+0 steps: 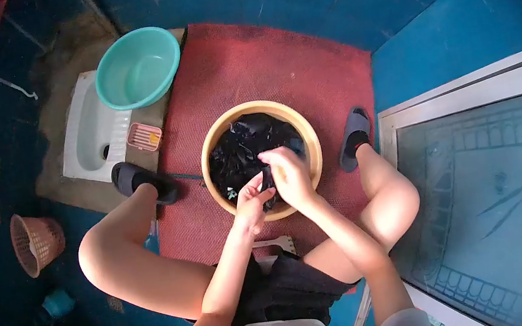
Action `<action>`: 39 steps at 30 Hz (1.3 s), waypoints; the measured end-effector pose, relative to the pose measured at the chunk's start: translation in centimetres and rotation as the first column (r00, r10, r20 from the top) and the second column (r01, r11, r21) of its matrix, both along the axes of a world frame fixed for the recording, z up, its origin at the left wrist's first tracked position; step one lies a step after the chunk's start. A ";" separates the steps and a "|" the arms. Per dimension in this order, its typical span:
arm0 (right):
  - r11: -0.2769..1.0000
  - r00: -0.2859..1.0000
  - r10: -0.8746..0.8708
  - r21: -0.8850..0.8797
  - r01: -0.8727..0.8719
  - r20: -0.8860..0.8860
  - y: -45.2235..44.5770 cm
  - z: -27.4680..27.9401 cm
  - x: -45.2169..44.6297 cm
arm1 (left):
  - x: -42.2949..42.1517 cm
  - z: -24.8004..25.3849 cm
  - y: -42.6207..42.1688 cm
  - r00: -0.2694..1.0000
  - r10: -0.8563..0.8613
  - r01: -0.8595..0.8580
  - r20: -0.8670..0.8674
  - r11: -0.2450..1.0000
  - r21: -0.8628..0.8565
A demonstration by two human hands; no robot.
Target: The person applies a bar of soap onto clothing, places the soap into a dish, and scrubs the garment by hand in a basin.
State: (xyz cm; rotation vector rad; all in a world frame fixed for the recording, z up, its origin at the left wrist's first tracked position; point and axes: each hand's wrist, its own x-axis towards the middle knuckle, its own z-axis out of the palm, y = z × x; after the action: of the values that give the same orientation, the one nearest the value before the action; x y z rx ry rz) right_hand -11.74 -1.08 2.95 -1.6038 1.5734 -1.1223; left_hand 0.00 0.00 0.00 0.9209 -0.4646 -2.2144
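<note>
A yellow basin (314, 155) stands on the red mat between my feet, with wet black cloth (251, 139) and water in it. Over the basin's near side, my left hand (252, 203) pinches a bunched fold of the black cloth (268, 181) between thumb and fingers. My right hand (288, 174) is closed around the same fold from the right, its fingers bent over the top. The two hands are close together. A small pale patch shows on the cloth left of my left hand; I cannot make out what it is.
A teal basin (124, 104) rests over the far end of a white squat toilet (77, 140). Beside it lies a pink soap dish (144, 137) with a yellow piece. A pink basket (38, 243) stands at left; a glass-paned door (480, 184) is at right. Red mat (238, 52) covers the floor.
</note>
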 end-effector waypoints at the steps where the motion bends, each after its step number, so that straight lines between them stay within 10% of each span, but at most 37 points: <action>1: 0.979 0.965 0.098 -0.151 -0.137 -0.244 0.1 0.0 0.1 | 0.0 0.1 0.0 1.000 0.012 -0.012 0.004 0.998 -0.056; 3: 0.930 0.852 0.196 -0.183 -0.318 -0.485 0.5 -0.2 0.0 | -0.1 0.5 0.2 0.998 -0.056 0.056 0.016 0.998 -0.011; 15: 0.949 0.882 0.202 -0.137 -0.284 -0.425 0.6 0.4 0.5 | 2.1 0.4 0.3 0.929 -0.160 0.163 -0.334 0.986 -0.019; 21: 0.983 0.932 0.051 -0.149 -0.112 -0.359 0.1 -0.6 -0.2 | 1.5 4.0 -0.7 0.979 -0.060 0.064 -0.195 0.998 0.015; 24: 0.933 0.926 0.114 -0.281 -0.224 -0.360 0.9 0.3 1.1 | 2.7 0.0 -1.2 0.647 -0.310 0.216 -0.697 0.951 -0.223; 28: 0.952 0.944 0.057 -0.266 -0.149 -0.324 -0.4 -0.8 -0.5 | 1.8 3.9 -1.0 0.963 -0.099 0.113 -0.250 0.993 0.043; 32: 0.949 0.935 0.140 -0.225 -0.220 -0.327 0.9 -0.5 0.7 | 3.1 -4.0 0.3 0.935 -0.167 0.189 -0.312 0.981 0.043; 36: 0.973 0.963 0.050 -0.203 -0.106 -0.263 -0.7 -0.9 -0.9 | 2.1 4.8 -1.3 0.912 -0.170 0.201 -0.373 0.978 0.046; 39: 0.977 0.968 0.143 -0.125 -0.171 -0.206 0.8 -0.3 0.0 | 2.5 1.7 -0.6 0.949 -0.136 0.145 -0.283 0.989 0.012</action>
State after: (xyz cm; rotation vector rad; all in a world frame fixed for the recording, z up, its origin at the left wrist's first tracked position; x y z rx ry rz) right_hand -11.72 -0.29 2.62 -1.9499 1.4829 -1.0363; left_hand 2.48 -0.59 1.66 0.5886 -0.3694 -2.4417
